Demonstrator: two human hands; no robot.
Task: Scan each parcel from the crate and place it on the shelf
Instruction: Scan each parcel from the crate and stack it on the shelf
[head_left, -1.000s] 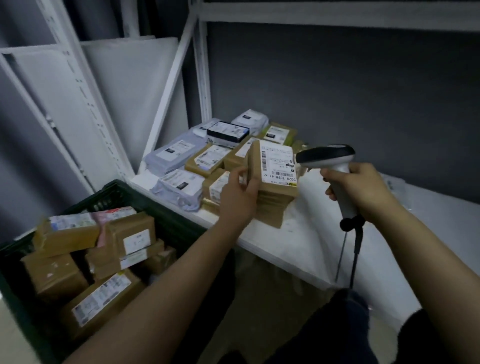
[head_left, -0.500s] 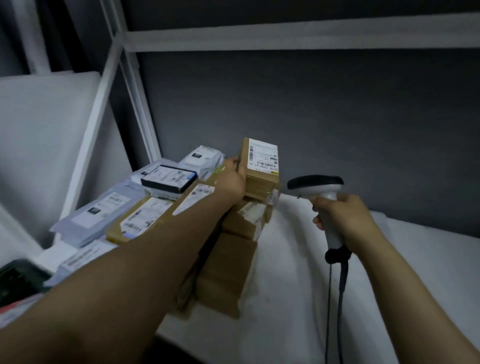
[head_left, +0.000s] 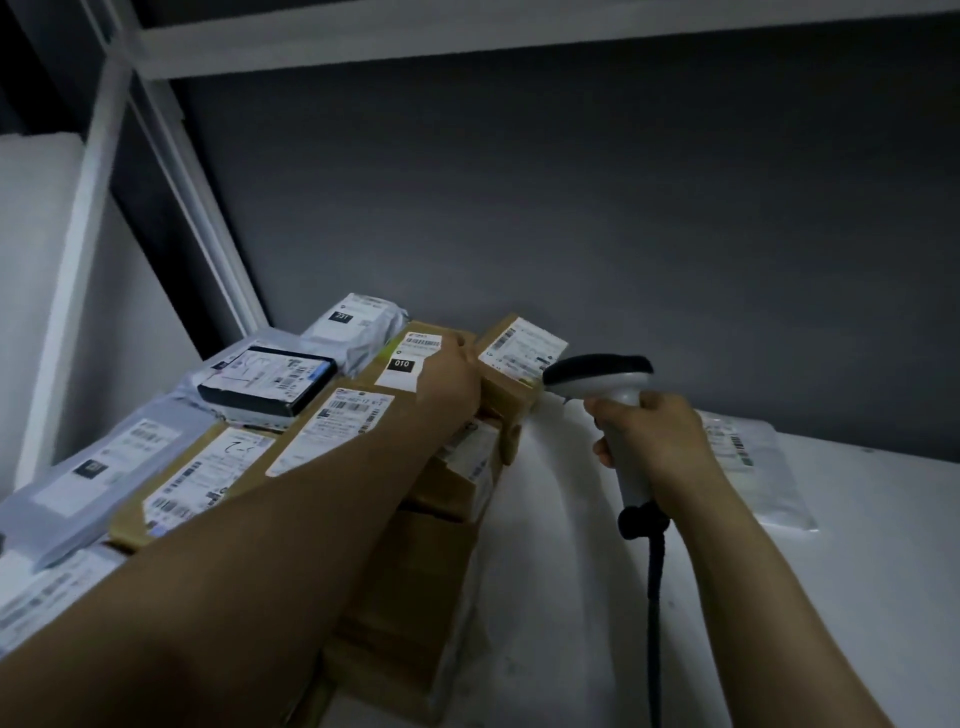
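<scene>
A small cardboard parcel (head_left: 511, 364) is shown at the back of the shelf (head_left: 857, 597), set on top of the stacked boxes (head_left: 415, 571) near the dark wall. It is gripped along its left edge by the left hand (head_left: 449, 382), label facing up. The box is judged light and stiff, with dry, non-slippery card; opposite side faces are the best place to take hold, with the label left uncovered. The scanner (head_left: 605, 379) is held by its handle in the closed right hand (head_left: 652, 441), its head just beside the parcel. Compared with 0.5 s earlier, the parcel has been lowered from an upright, raised pose to a nearly flat one on the stack.
</scene>
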